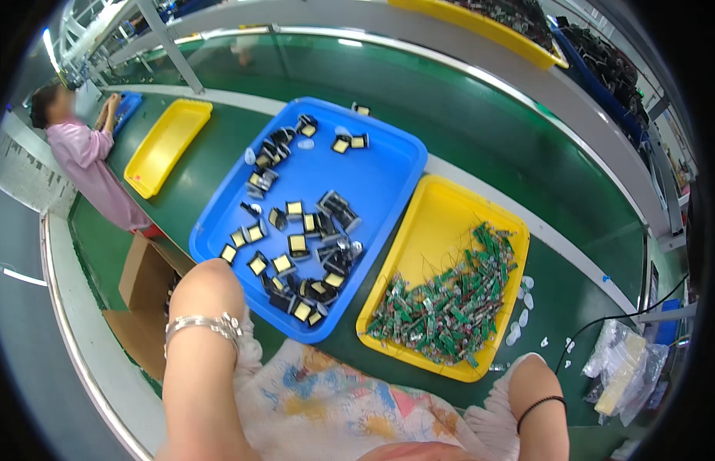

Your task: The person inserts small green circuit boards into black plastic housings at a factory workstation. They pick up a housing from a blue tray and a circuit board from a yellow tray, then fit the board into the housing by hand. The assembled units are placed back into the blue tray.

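Both hands are out of view, so I cannot tell whether they are open, closed or gripping anything. Two bare arms show, bent, each with a rounded elbow: the left arm (200,392), wearing one silvery metal bracelet (202,329), has its elbow at the near left corner of the blue tray (326,173); the right arm (543,426), with one thin black band (539,404), lies well to the right of that tray.

The one large blue tray, smooth plastic with rounded corners, holds upward of twenty blocky black parts (297,244), many with a pale yellow square face; they crowd its near half and line its left side, with two together toward its far right. One more part (362,111) lies just beyond its far edge.

Right beside the blue tray, one yellow tray (446,211) carries a tangled heap of slim green circuit boards (457,311) with thin wires, too many to count. Farther right are about six translucent ovals (528,301), four small white pieces (545,342) and one crinkled clear bag (651,369).

Left of the blue tray are one open cardboard box (138,338), another yellow tray (169,146) and one co-worker (92,157) in pink.
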Available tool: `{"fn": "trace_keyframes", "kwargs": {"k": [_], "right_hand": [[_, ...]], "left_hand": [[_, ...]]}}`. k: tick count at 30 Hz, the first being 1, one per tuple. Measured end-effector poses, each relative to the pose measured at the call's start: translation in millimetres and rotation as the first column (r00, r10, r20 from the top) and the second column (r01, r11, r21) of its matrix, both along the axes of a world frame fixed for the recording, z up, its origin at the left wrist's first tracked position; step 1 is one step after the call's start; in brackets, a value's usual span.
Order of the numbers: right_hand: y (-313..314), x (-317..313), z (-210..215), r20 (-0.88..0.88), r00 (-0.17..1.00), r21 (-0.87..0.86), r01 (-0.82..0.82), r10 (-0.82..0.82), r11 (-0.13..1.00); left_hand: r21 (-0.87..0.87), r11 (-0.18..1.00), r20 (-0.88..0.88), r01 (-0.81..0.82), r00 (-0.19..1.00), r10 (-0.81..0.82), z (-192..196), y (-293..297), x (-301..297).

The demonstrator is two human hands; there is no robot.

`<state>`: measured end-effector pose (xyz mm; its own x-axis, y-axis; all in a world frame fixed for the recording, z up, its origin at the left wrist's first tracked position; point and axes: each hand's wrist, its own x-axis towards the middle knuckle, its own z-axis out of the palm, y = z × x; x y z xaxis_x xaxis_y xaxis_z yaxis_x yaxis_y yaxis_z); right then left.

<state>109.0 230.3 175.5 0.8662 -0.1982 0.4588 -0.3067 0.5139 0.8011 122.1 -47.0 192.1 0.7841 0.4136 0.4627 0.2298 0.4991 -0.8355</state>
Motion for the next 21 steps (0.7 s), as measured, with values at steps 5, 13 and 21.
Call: {"fn": "trace_keyframes", "kwargs": {"k": [5, 13, 21], "right_hand": [[-19, -47, -44, 0.101, 0.965, 0.142, -0.253, 0.24, 0.957], [-25, -83, -111, 0.894, 0.133, 0.446, -0.167, -0.428, 0.879], [-9, -132, -114, 0.921, -0.38, -0.073, 0.045, 0.084, 0.996]], "left_hand": [[0.163, 0.971, 0.422, 0.176, 0.877, -0.23, -77, -52, -77], [-0.35, 0.667, 0.917, -0.658, -0.388, 0.098, -182, -171, -248], [-0.675, 0.378, 0.688, -0.633, -0.726, 0.012, -234, -187, -337]]}}
